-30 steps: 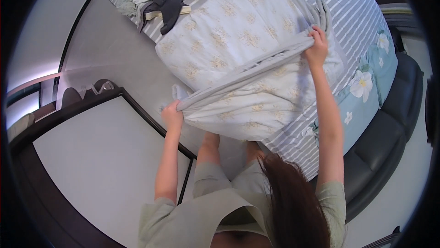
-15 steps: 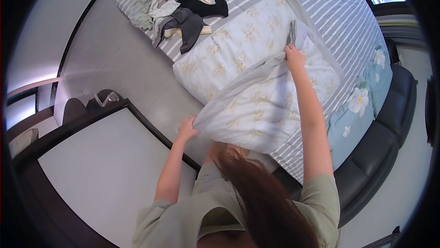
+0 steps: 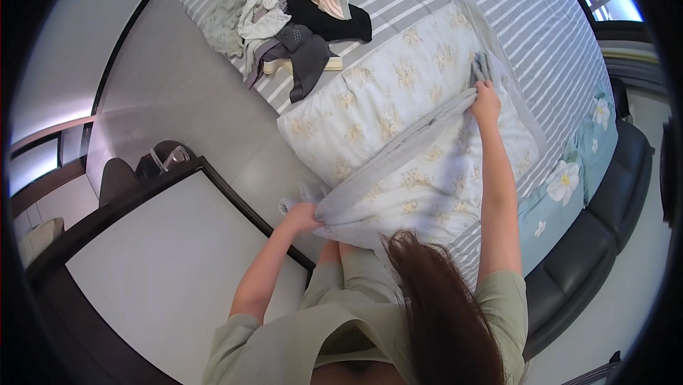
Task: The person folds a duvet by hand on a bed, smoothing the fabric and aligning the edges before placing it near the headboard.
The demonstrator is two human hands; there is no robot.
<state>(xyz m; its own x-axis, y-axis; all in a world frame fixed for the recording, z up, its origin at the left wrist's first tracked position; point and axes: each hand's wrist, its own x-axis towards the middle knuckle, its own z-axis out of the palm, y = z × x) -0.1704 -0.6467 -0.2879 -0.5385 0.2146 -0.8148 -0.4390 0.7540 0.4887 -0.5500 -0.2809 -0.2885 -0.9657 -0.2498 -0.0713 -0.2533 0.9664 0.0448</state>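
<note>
A white quilt (image 3: 388, 90) with beige flower sprigs and a grey border lies folded across the bed. My left hand (image 3: 302, 217) is closed round the near end of its grey edge (image 3: 398, 145), beyond the bed's side, and a tuft of grey cloth sticks out past the fist. At the far end of that same edge, over the bed, my right hand (image 3: 485, 102) has its fingers wrapped round the cloth, with a bunched grey bit showing above. Between the hands the edge runs nearly straight.
Loose clothes (image 3: 306, 36) lie heaped at the bed's far left. Blue flowered pillows (image 3: 562, 182) sit by the black padded headboard (image 3: 590, 236) on the right. A dark-framed white-topped table (image 3: 178, 264) stands close on my left. Grey floor (image 3: 213, 122) lies between.
The quilt's grey edge has gone from a sagging curve to a nearly straight line. My right hand has shifted slightly right; my left still grips its end. The whole view has moved slightly.
</note>
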